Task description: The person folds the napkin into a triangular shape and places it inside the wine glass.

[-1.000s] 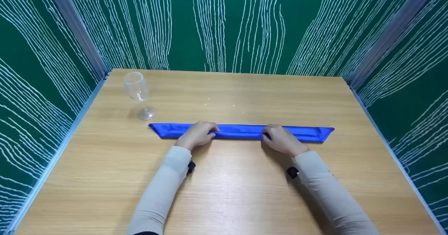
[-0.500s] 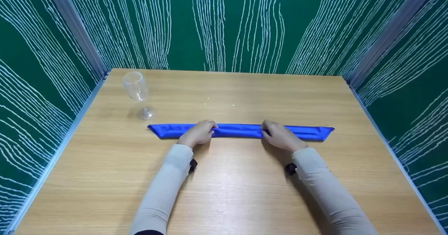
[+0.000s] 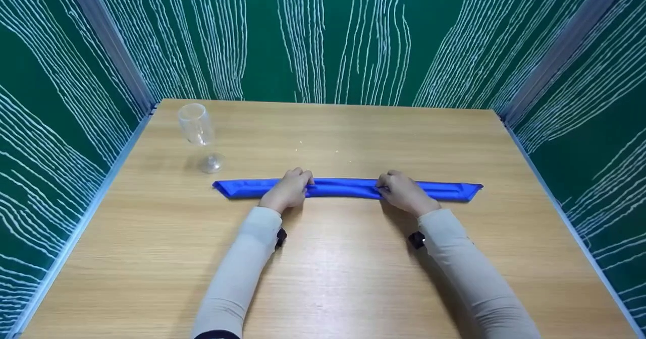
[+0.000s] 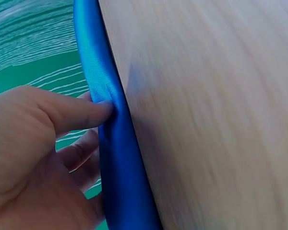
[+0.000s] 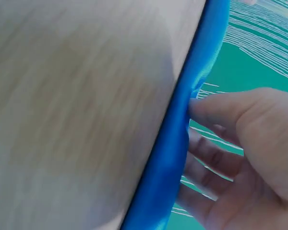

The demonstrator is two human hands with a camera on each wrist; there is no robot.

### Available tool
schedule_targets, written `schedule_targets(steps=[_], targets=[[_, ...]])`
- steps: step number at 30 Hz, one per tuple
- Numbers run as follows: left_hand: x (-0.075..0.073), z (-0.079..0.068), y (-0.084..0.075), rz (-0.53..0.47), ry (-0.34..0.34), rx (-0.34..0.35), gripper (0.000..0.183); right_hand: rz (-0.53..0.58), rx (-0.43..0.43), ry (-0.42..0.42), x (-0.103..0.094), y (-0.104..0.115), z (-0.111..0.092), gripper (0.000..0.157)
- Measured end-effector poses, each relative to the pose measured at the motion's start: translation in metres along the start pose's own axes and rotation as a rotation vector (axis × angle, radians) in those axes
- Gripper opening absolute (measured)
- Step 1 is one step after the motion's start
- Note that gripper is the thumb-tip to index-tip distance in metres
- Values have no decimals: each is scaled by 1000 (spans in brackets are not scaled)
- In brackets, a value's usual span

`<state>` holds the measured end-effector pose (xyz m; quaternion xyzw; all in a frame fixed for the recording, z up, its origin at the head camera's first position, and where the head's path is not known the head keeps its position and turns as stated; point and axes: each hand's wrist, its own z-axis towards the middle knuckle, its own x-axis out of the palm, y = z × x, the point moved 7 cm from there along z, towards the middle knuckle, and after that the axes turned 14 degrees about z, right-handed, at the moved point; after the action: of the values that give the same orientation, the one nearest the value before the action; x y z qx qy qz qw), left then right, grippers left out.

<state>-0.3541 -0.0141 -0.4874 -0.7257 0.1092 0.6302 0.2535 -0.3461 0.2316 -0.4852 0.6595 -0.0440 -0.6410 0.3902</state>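
Note:
A shiny blue cloth (image 3: pixel 343 187), folded into a long narrow strip with slanted ends, lies across the wooden table. My left hand (image 3: pixel 287 190) holds its near edge left of the middle. In the left wrist view the thumb (image 4: pixel 89 111) presses the near face of the blue cloth (image 4: pixel 127 177), with the fingers bent at its far side. To the right of the middle, my right hand (image 3: pixel 402 192) grips the same strip. Its thumb (image 5: pixel 216 108) touches the blue cloth (image 5: pixel 168 167) in the right wrist view, and part of the fingers is hidden behind the fabric.
A clear stemmed glass (image 3: pixel 198 132) stands upright at the back left, close behind the cloth's left end. Small pale specks lie on the table (image 3: pixel 343 268) behind the strip. Green walls (image 3: pixel 439 36) with white lines enclose the table's back and sides.
Both hands have shifted slightly away from me on the cloth. The strip's near edge has moved a little away too, so it looks slightly narrower. The glass has stayed put.

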Motion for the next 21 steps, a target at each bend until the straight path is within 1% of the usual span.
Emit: schedule_targets(steps=[4,7,19,21], targets=[[0,0,1,28,-9,-23,23,-17,54,1,-1,-2,0,12],[0,-1,2,26,-16,-33,24,-25,57,-3,-2,-1,1,12],[-2,-8,-3,58,-29,22,25,6,72,37,-3,2,-4,12],[-1,-10,-4,70,-27,30,25,5,64,40,-2,4,-5,12]])
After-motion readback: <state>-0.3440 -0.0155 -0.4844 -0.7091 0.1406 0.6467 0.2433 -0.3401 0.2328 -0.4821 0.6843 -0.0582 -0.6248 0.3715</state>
